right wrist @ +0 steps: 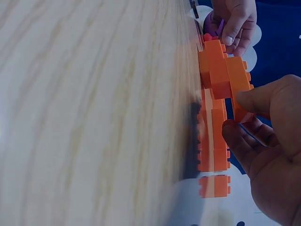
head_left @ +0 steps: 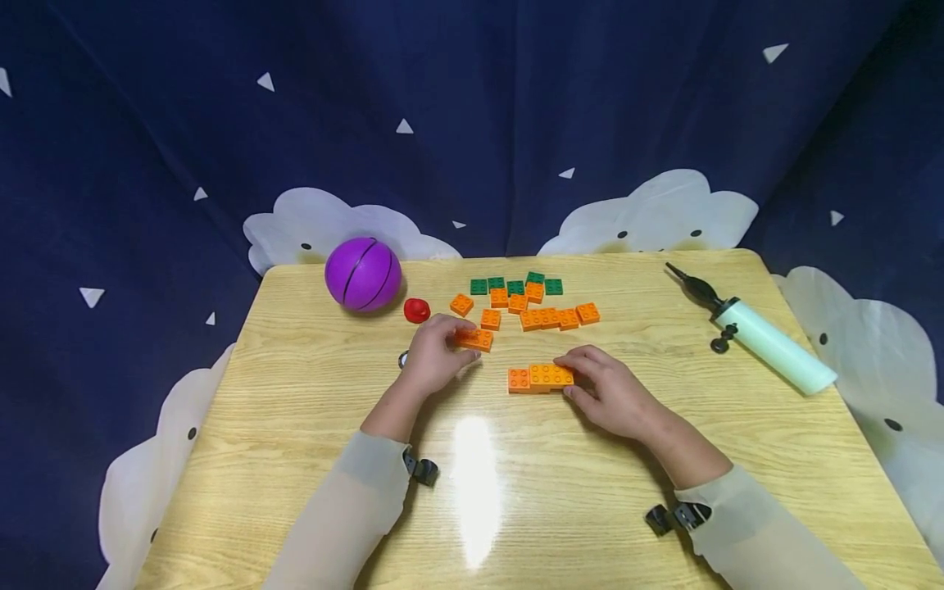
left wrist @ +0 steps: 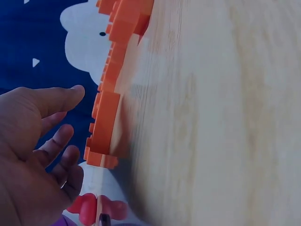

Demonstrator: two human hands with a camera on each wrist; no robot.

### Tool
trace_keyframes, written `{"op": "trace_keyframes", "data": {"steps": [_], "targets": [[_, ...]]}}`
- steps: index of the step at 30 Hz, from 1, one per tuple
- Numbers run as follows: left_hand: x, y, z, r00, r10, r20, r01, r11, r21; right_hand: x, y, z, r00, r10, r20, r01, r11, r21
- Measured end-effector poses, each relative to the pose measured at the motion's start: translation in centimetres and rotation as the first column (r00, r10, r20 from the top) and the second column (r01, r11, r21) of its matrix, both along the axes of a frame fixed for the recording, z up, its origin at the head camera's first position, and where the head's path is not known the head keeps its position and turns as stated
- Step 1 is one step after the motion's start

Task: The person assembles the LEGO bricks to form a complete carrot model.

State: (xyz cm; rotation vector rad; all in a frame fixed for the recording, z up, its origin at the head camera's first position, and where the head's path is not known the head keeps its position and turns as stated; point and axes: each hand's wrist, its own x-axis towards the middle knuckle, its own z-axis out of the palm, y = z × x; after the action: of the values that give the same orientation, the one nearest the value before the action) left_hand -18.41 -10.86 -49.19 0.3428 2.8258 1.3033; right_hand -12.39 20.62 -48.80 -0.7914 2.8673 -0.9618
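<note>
One wooden counter [head_left: 664, 459], backed by one dark blue curtain [head_left: 472, 106] printed with white clouds and triangles. On the counter, one purple ball [head_left: 363, 274] at the far left, one pale green hand pump [head_left: 767, 342] with a black nozzle at the right, lying diagonally. Loose bricks [head_left: 534, 307] scattered at the far middle: about nine orange, about four green along the back edge, exact count hard to tell where pieces touch. One small red piece [head_left: 416, 310] just beside the ball.

Two hands, both in pale sleeves, forearms angled inward from the near edge. Left hand [head_left: 435, 356] palm down, fingers curved forward, tips touching one orange brick [head_left: 474, 338] lying flat on the counter; grip loose, fingers spread in the left wrist view [left wrist: 42, 141], not wrapped round the brick. Right hand [head_left: 608, 389] low on the counter, thumb and fingers pinching the right end of one orange brick assembly [head_left: 541, 378], at least two bricks joined, resting near the middle of the counter; in the right wrist view [right wrist: 270, 141] thumb pressed on the upper brick, fingers curled beneath.
</note>
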Motion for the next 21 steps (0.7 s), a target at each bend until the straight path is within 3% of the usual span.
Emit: {"op": "trace_keyframes", "data": {"steps": [6,12,21], "targets": [[-1.0,0.0,-0.4,1.0,0.006,-0.002,-0.007,0.999,-0.049,-0.1,0.2,0.0,1.0,-0.002,-0.001,0.002,1.0,-0.005],[-1.6,0.0,-0.9,0.999,0.023,0.042,-0.017,0.992,-0.129,0.0,0.3,-0.1,1.0,0.002,0.002,-0.002,1.0,-0.004],[-2.0,0.1,-1.3,0.999,0.026,0.032,-0.021,0.988,-0.151,0.0,0.4,-0.1,1.0,-0.005,-0.004,0.005,1.0,0.001]]}}
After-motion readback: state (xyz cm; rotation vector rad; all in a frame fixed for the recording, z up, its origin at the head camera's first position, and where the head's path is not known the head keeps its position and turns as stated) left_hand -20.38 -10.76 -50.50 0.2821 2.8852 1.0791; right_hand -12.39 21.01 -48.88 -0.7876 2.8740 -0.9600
